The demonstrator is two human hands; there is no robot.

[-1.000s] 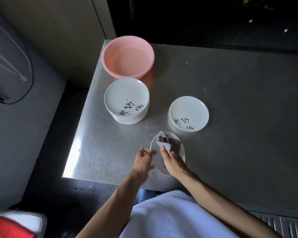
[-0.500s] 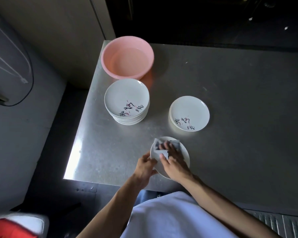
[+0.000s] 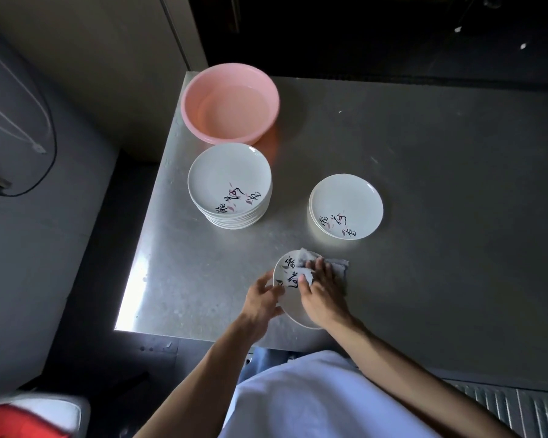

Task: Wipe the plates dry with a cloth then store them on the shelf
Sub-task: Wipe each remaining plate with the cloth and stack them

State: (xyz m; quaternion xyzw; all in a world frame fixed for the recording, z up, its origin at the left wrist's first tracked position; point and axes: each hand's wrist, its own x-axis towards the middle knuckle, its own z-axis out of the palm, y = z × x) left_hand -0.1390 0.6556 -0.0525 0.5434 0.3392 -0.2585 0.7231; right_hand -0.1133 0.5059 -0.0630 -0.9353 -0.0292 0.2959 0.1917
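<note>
**One plate under the cloth at the table's near edge**

Your left hand (image 3: 261, 300) gripped the rim of the plate (image 3: 287, 279), held near the front edge of the table (image 3: 424, 184). Your right hand (image 3: 321, 292) lay flat, fingers spread, pressing the cloth (image 3: 337, 267) onto its face. To dry it well, you needed to sweep out to the rim, turn the plate, and wipe the back. That back was hidden. Whether the tall stack (image 3: 230, 181) or the short stack (image 3: 345, 205) was dry could not be told, and no shelf showed.
</note>
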